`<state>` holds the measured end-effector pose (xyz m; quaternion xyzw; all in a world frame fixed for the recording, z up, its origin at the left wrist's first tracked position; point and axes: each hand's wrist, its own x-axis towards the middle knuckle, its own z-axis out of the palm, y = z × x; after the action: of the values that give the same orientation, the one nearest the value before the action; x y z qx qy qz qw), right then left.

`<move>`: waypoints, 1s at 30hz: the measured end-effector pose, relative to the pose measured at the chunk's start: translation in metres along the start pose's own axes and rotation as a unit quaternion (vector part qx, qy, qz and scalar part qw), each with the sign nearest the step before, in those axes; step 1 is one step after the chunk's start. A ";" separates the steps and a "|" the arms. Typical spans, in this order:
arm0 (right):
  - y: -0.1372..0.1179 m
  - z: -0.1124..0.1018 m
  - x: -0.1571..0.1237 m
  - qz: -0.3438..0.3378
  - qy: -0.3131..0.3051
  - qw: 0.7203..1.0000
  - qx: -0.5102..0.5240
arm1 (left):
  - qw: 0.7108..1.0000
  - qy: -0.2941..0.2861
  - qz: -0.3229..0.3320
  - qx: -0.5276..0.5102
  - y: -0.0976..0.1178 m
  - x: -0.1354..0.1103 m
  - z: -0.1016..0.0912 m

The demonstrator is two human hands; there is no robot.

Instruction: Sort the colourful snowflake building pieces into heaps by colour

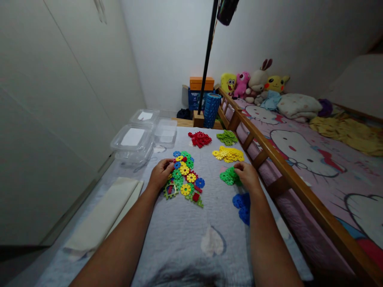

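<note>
Left hand [161, 173] at the mixed pile [184, 170], right hand [247, 175] at the green pile [228, 176]

From here I see the mixed pile of coloured pieces around the middle of the table [173, 243]. The left hand's fingers are drawn close together at its left side; I can't tell whether they grip a piece. Near the table's right edge, the right hand's narrowed fingers touch the green pile, their grip unclear too. The blue pile [244, 214] lies nearer, the yellow pile [229, 154] farther, the red pile [200, 139] by the far edge.
</note>
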<state>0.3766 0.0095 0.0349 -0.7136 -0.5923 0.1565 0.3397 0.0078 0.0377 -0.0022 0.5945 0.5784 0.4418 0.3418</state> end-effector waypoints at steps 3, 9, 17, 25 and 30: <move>0.000 0.005 0.000 -0.008 0.003 0.998 -0.057 | 1.000 0.003 0.003 -0.004 0.001 -0.001 0.000; 0.000 0.008 -0.006 -0.040 0.054 0.986 -0.151 | 1.000 0.003 0.017 0.008 -0.005 0.001 0.001; -0.056 0.027 -0.050 -0.099 -0.176 0.978 -0.056 | 0.990 -0.006 0.078 0.114 -0.003 -0.002 -0.004; -0.087 0.062 -0.100 -0.128 -0.277 0.947 -0.101 | 0.949 -0.162 0.075 0.261 -0.013 -0.027 -0.022; -0.090 0.072 -0.097 -0.137 -0.240 0.956 -0.100 | 0.939 -0.161 0.099 0.286 -0.020 -0.052 -0.018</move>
<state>0.2406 -0.0553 0.0261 -0.5976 -0.7608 0.2152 0.1333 -0.0130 -0.0139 -0.0202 0.7849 0.5557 0.1872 0.2003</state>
